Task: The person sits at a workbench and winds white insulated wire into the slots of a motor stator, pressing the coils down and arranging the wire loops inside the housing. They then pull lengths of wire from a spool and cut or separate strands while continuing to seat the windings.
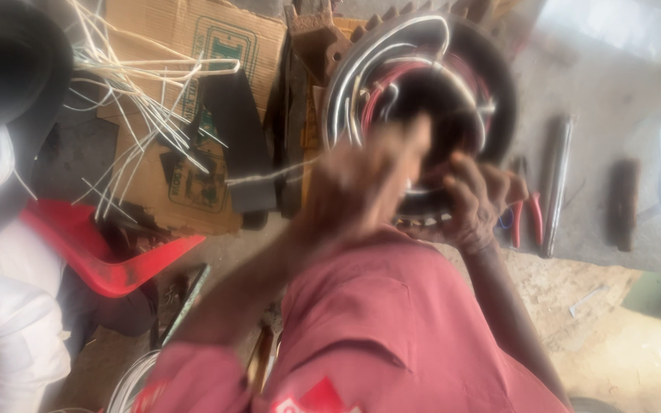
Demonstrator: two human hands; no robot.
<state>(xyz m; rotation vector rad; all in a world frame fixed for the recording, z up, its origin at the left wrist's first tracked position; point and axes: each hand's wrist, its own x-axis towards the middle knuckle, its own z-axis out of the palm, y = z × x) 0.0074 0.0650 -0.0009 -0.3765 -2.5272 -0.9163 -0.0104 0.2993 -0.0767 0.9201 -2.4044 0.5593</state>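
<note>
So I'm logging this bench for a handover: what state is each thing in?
Round motor stator: propped up, wires looped inside its bore.
Left hand: blurred, at the stator's lower edge.
Right hand: gripping the stator's lower rim.
Red-handled pliers: lying beside the stator.
Cardboard: flattened.

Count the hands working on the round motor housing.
2. The left hand, motion-blurred, is at the front of the round motor housing, by a thin wire. The right hand grips its lower rim. No other hands show.
</note>
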